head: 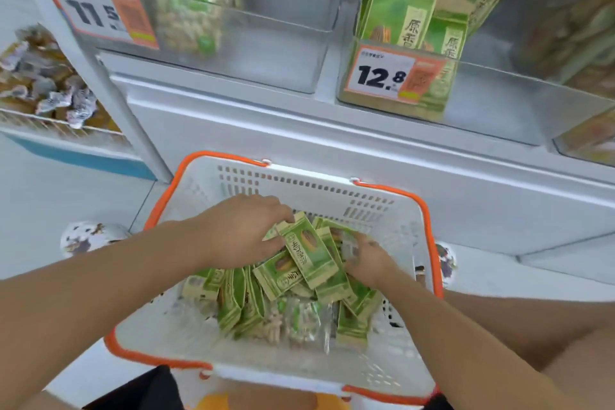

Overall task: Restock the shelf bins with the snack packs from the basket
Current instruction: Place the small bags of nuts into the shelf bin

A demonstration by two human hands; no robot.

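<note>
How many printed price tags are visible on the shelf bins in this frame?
2. One reading 11.5 hangs on the upper-left clear bin; one reading 12.8 is on the bin of green packs at right. Others may lie outside the frame.

Brightness: high and even; diffuse light, source not visible
Shadows: faint; soft shade inside the basket [206, 196] beneath the snack packs [309, 256]
Glare: pale sheen on the clear shelf bins [286, 53] above the basket
Blur: bins and price tags [382, 76] above the basket slightly soft; candy rack left of the basket smeared
Distortion: wide-angle bowing; shelf edges above the basket curve; forearms below it stretch toward the corners
</note>
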